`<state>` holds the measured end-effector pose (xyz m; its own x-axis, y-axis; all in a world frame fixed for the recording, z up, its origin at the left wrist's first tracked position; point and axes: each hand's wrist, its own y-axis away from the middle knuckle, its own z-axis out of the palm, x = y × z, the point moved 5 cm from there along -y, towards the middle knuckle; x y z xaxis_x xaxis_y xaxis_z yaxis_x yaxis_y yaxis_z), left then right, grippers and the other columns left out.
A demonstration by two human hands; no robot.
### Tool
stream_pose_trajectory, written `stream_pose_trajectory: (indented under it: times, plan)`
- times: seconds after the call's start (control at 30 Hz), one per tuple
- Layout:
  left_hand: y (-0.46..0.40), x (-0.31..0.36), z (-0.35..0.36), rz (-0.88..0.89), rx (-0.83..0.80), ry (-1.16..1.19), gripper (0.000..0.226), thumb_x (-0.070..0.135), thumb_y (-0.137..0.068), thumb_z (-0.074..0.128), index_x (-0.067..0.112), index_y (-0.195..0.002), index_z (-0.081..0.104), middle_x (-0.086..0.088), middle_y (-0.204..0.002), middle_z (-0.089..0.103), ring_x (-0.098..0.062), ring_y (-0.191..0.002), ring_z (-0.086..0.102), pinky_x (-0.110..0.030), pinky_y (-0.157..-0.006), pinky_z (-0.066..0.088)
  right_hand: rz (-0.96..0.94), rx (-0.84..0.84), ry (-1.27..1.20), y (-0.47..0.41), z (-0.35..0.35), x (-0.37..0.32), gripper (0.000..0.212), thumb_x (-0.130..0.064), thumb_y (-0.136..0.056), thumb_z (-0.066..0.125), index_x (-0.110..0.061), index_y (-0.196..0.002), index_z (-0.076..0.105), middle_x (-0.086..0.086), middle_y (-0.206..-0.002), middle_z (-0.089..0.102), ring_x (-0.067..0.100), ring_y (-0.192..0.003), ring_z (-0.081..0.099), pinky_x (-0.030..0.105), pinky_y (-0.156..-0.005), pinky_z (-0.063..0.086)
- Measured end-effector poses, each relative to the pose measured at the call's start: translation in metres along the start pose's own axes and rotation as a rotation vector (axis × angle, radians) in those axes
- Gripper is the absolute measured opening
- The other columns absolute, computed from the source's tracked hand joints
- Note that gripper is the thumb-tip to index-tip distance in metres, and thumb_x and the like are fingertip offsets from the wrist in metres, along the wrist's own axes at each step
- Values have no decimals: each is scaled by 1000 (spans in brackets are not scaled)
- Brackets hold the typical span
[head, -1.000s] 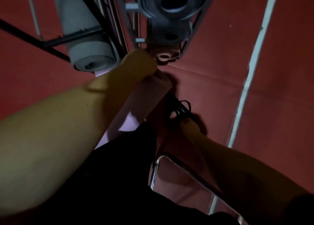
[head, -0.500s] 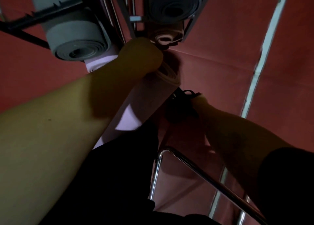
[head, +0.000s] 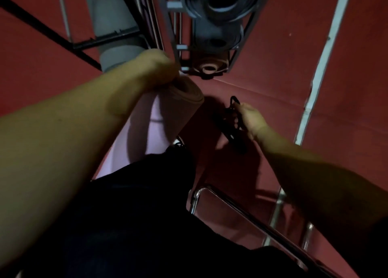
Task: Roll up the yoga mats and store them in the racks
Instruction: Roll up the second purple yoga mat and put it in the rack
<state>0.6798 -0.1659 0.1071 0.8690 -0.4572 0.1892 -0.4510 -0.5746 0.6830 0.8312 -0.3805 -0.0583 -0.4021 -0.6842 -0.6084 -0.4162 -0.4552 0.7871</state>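
A rolled pink yoga mat (head: pixel 168 118) stands upright against my dark trousers, its open end facing up. My left hand (head: pixel 155 68) grips the top rim of that roll. My right hand (head: pixel 249 118) holds a black strap (head: pixel 228 128) beside the mat, a little apart from it. Just beyond, a metal rack (head: pixel 245 38) holds two dark grey rolled mats (head: pixel 220 3) above a pink one (head: pixel 209 67). A second rack on the left carries a light grey rolled mat (head: pixel 111 26).
Red floor mats (head: pixel 273 72) cover the ground, crossed by a white line (head: pixel 321 61) on the right. A chrome tube frame (head: pixel 241 210) stands at my lower right, close to my legs. A black rack bar (head: pixel 42 32) runs diagonally at upper left.
My right hand has moved out to the right with the black strap, away from the pink roll. My left hand keeps its grip on the roll's top. The view has tilted.
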Motion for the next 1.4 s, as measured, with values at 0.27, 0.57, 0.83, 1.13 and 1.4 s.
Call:
stream_pose_trajectory:
  times: [0.27,0.57,0.83,1.13,1.4]
  plan:
    - [104,-69,-29,-187,230,450,53,12,-58,84,18,-110,72,-8,-95,70,-24,-85,66,-37,-84,57,-279,-233,186,76,65,-93,19,-30,-101,53,-21,-89,65,-1,-73,55,8,-52,48,18,-46,36]
    - [225,-128,-32,-227,504,522,42,18,-66,82,15,-105,68,-10,-96,71,-29,-82,64,-35,-66,51,-754,-384,732,198,194,-184,23,-39,-98,52,-22,-92,67,-6,-70,57,7,-53,49,21,-48,37]
    - [352,-187,-19,-277,862,857,54,6,-66,67,21,-116,54,-9,-99,66,-25,-61,62,-37,-61,54,-1167,-467,1016,333,298,-213,20,-25,-99,52,-13,-114,59,-2,-95,59,14,-87,52,24,-68,32]
    - [461,-195,67,-240,1053,1132,78,15,-56,62,38,-125,37,0,-98,61,-20,-65,60,-43,-63,54,-1506,-746,1129,464,353,-167,16,-27,-94,63,-23,-108,71,3,-100,60,14,-93,55,19,-78,32]
    - [474,-217,94,-357,1181,1049,86,6,-68,64,23,-148,35,-1,-145,30,-26,-109,55,-38,-92,50,-1543,-861,1336,495,368,-118,25,-28,-100,54,-19,-117,70,6,-117,64,20,-112,56,20,-87,33]
